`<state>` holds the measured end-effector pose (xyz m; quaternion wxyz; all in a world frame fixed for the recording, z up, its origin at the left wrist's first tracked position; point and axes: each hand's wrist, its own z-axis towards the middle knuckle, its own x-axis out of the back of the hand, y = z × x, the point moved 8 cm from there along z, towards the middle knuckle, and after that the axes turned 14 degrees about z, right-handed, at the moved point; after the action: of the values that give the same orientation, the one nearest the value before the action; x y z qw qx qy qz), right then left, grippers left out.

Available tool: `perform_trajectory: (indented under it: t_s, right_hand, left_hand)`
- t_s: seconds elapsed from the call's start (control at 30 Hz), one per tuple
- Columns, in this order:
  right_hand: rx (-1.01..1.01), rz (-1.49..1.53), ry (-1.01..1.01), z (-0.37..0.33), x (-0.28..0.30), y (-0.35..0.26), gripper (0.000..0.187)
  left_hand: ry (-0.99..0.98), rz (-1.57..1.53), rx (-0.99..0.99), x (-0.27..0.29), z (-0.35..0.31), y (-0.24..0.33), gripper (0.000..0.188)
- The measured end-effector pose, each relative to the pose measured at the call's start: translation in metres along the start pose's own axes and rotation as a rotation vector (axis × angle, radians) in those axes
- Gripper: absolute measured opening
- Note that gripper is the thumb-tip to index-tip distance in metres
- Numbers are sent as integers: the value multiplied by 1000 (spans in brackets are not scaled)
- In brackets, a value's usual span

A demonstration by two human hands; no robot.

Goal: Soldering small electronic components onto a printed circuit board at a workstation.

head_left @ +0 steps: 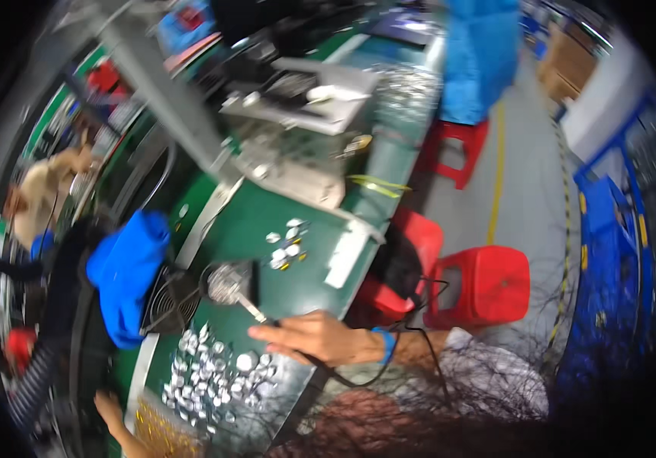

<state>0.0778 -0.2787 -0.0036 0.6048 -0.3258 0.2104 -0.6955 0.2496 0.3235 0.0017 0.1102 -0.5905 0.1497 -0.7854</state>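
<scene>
My right hand (320,336), with a blue band at the wrist, is closed around a soldering iron (251,308) that trails a dark cord. The iron's metal end points into a round holder of silvery wire wool (225,283) on the green bench. Close by, many small round silvery parts (213,374) lie scattered. My left hand (106,406) is at the lower left, beside a patch of yellow-orange small pieces (161,429). It is small and blurred, and its fingers do not show clearly.
A black fan (171,301) stands behind the wire wool, with blue cloth (133,271) against it. Several more round parts (288,248) lie farther up the green bench (267,210), near a grey machine (297,153). Red stools (488,286) stand to the right.
</scene>
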Motion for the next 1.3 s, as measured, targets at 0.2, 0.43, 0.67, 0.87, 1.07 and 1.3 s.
perform_trajectory:
  t_s: [0.2,0.43,0.67,0.87,1.07,1.3]
  right_hand:
    - [141,64,103,-10,12,-18,55]
    - [217,162,206,-11,51,-47,52]
    - [64,384,375,-48,111,-47,35]
    - [293,352,43,-33,25,-75,54]
    - [344,267,-89,-17,9,-84,53]
    - [395,-128,-295,-28,-5,-53,52]
  left_hand:
    - [-236,-78,298,79,5,49,20]
    - [23,-404,236,152,19,123,18]
    - [237,-800,209,147,3,177,16]
    - [347,-989,230,157,-63,153,14]
    - [408,-999,232,191,-168,135,12]
    - [422,-980,-31,220,-153,240,22]
